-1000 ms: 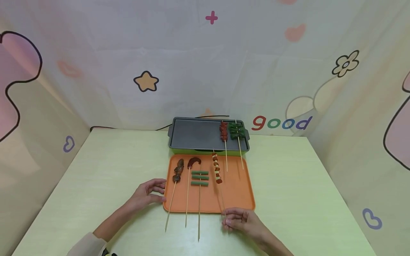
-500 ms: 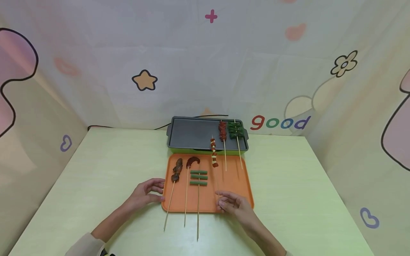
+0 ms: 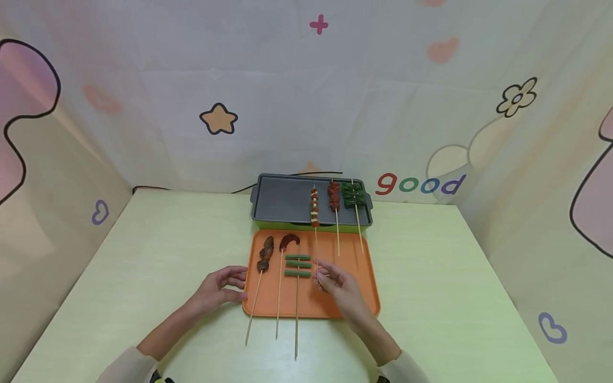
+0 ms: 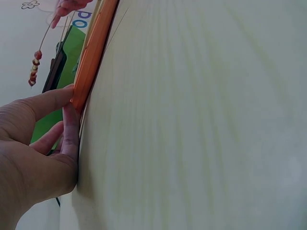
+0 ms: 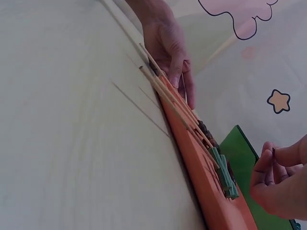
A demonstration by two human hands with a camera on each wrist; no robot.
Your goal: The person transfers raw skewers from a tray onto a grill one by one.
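Observation:
In the head view my right hand (image 3: 341, 290) pinches the stick of a thin skewer (image 3: 314, 208) with small reddish-brown and pale pieces. Its food end overlaps the dark griddle (image 3: 282, 198), left of a red meat skewer (image 3: 333, 196) and a green leafy skewer (image 3: 353, 195). My left hand (image 3: 215, 290) touches the left edge of the orange tray (image 3: 366, 284), thumb and fingers extended; the left wrist view shows these fingertips (image 4: 69, 93) at the tray's side. On the tray lie a brown meat skewer (image 3: 265, 255), a curled dark-red skewer (image 3: 289, 242) and a green-bar skewer (image 3: 298, 265).
Several stick ends stick out past the tray's front edge over the pale table (image 3: 158, 239). The griddle stands directly behind the tray, with a black cord (image 3: 244, 190) at its left. A patterned cloth (image 3: 287, 106) hangs behind and at both sides.
My right hand has moved forward and to the left, bringing the thin skewer's food end from over the tray to the griddle. My left hand stays at the tray's left edge.

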